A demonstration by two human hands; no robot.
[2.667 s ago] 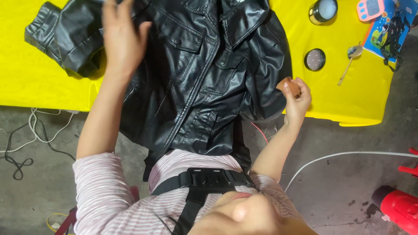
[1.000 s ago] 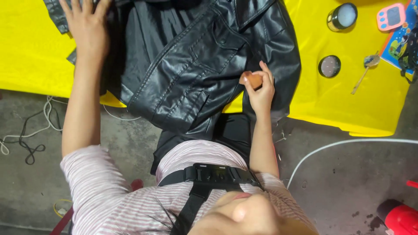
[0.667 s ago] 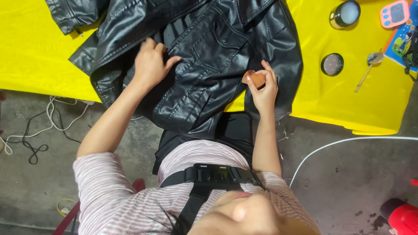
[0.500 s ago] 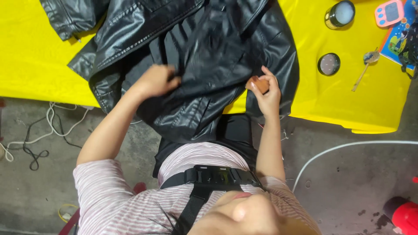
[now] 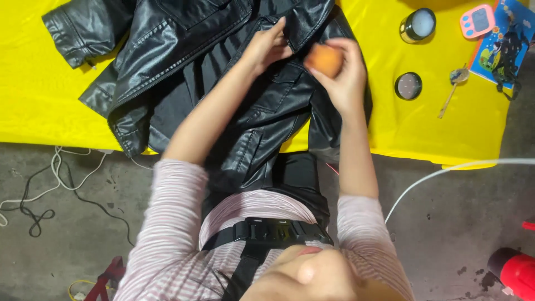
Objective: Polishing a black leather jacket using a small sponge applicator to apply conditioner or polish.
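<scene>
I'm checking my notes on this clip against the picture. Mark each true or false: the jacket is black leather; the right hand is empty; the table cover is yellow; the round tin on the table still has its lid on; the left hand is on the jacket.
1. The jacket is black leather: true.
2. The right hand is empty: false, it holds a small orange pad.
3. The table cover is yellow: true.
4. The round tin has its lid on: false, the lid lies apart from it.
5. The left hand is on the jacket: true.
</scene>
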